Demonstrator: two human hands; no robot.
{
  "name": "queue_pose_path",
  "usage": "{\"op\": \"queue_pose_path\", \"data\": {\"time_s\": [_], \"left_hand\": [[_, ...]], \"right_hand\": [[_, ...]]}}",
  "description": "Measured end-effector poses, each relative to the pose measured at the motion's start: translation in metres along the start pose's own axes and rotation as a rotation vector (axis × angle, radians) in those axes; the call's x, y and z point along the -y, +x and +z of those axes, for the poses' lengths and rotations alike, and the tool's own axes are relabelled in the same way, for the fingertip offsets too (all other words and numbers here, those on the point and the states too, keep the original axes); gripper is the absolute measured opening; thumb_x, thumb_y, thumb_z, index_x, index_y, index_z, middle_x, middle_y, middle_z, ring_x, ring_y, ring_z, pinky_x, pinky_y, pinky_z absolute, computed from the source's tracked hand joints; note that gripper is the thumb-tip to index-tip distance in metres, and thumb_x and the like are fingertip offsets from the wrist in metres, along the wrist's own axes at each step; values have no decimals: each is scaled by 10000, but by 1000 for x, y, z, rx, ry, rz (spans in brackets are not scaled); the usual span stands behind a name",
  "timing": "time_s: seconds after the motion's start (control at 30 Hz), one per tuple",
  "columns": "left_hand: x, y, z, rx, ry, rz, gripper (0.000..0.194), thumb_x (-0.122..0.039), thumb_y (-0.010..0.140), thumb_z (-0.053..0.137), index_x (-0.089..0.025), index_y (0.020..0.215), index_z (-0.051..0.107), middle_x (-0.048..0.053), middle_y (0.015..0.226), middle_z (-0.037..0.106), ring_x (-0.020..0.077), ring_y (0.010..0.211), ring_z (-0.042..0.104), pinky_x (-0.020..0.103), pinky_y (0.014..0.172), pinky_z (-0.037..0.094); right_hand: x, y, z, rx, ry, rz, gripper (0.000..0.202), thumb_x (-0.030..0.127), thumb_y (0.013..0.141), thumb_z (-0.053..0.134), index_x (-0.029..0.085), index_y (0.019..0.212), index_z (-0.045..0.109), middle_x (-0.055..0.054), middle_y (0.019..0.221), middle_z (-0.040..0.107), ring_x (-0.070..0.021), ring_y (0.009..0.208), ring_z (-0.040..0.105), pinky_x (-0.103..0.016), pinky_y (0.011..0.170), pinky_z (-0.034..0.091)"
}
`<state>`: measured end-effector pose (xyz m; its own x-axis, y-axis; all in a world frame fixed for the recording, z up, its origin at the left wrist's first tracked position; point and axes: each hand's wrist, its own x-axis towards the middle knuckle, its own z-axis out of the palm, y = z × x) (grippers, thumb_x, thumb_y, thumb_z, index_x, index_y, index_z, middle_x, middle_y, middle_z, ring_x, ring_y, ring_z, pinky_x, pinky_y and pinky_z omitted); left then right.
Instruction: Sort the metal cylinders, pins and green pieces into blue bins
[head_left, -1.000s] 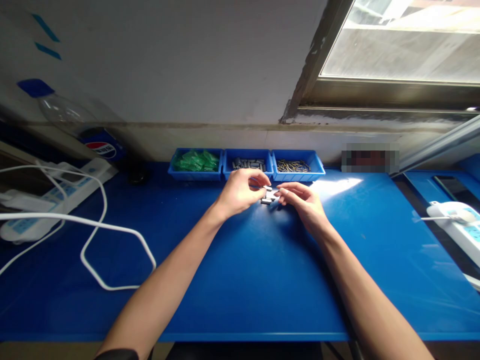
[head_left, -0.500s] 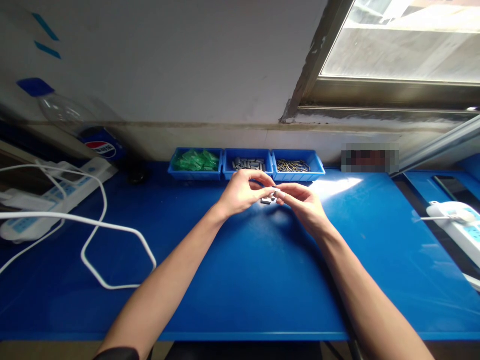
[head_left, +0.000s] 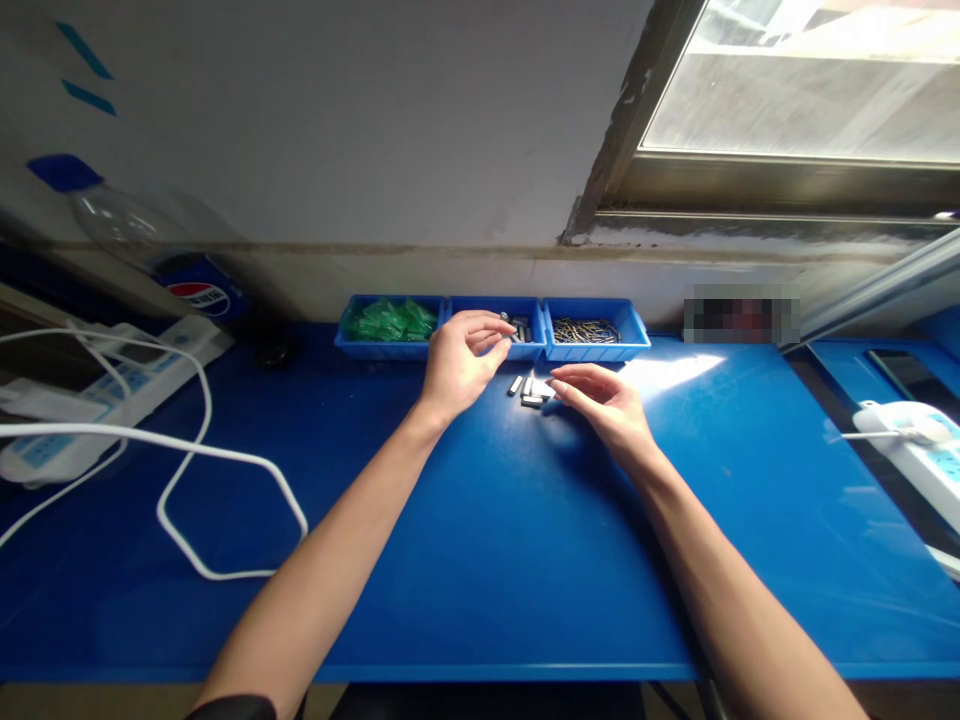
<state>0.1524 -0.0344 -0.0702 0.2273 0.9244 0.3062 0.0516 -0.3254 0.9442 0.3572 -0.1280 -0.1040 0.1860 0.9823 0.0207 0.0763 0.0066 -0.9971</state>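
L hand: held at mid bin, reach judged in hand; fingers curved, slightly apart, grip can't be told.
R hand: placed beside sm. parts on table; fingertips close, grip unclear.

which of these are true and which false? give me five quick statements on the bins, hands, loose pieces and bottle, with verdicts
1. Loose pieces lie on the table in front of the bins. True.
2. The green stuff is in the right bin. False; it is in the left bin.
3. The left hand is closer to the middle bin than the right hand is. True.
4. The bottle has a red cap. False; the bottle has a blue cap.
5. The right hand is inside a bin. False; it is beside the loose pieces.
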Motion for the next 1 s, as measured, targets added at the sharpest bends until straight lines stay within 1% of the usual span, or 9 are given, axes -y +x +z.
{"op": "queue_pose_path", "data": {"time_s": [0.03, 0.1, 0.23, 0.33, 0.47, 0.53, 0.67, 0.87, 1.0], "left_hand": [[0, 0, -1, -1, 16, 13, 104, -180, 832, 779, -140, 924, 803, 121, 1233, 740, 217, 1052, 782, 354, 1021, 637], [-3, 0, -1, 35, 65, 23, 96, -185, 847, 761, -146, 925, 800, 108, 1155, 776, 215, 1020, 787, 345, 992, 643], [-5, -3, 0, 215, 239, 29, 122, -160, 864, 703, -172, 924, 809, 59, 957, 827, 207, 888, 791, 314, 877, 651], [0, -6, 0, 346, 385, 61, 199, -134, 838, 684, -182, 966, 829, 61, 995, 836, 220, 904, 787, 312, 871, 636], [11, -8, -2, 484, 532, 83, 278, -179, 814, 710, -197, 1059, 838, 80, 1005, 830, 244, 898, 772, 317, 827, 616], [14, -8, -2, 506, 574, 77, 285, -179, 800, 721, -207, 1058, 840, 82, 982, 823, 239, 862, 760, 314, 805, 605], [12, -10, 0, 497, 671, 75, 252, -153, 819, 689, -210, 1017, 834, 84, 957, 805, 234, 845, 742, 309, 791, 585], [8, -13, 4, 468, 867, 74, 301, -117, 804, 651, -223, 1042, 802, 93, 978, 775, 269, 871, 732, 322, 748, 562], [9, -14, 4, 454, 870, 89, 291, -102, 783, 651, -206, 1016, 791, 98, 974, 764, 260, 835, 723, 322, 712, 550]], "right_hand": [[1, 0, 0, 0, -3, 3, 403, 548, 765, 910, 239, 1009, 827, -70, 996, 824, -251, 902, 774, -412, 884, 629], [1, 0, 1, -3, -7, 3, 411, 553, 760, 911, 234, 1005, 826, -72, 989, 823, -250, 894, 773, -407, 874, 630], [-1, 1, -1, -13, -15, -11, 382, 537, 779, 902, 240, 1007, 824, -63, 984, 822, -237, 885, 771, -388, 872, 627], [-3, 2, -4, -27, -29, -13, 364, 536, 796, 888, 248, 1009, 820, -58, 982, 818, -235, 875, 768, -387, 858, 629], [-4, 2, -4, -28, -34, -12, 368, 544, 804, 876, 246, 1010, 813, -62, 957, 811, -239, 847, 761, -386, 815, 631], [-3, 2, -3, -30, -32, -7, 374, 545, 797, 880, 241, 1004, 811, -65, 954, 811, -238, 842, 760, -382, 807, 629], [-2, 2, -3, -26, -17, -3, 360, 529, 793, 888, 240, 994, 813, -59, 936, 810, -221, 817, 750, -359, 789, 615], [-6, 4, -3, -16, 16, 11, 340, 506, 800, 889, 240, 999, 816, -57, 946, 814, -205, 799, 740, -348, 784, 605], [-6, 4, -4, -19, 20, 12, 346, 507, 803, 884, 236, 1007, 814, -57, 941, 814, -207, 795, 742, -350, 777, 607]]}}
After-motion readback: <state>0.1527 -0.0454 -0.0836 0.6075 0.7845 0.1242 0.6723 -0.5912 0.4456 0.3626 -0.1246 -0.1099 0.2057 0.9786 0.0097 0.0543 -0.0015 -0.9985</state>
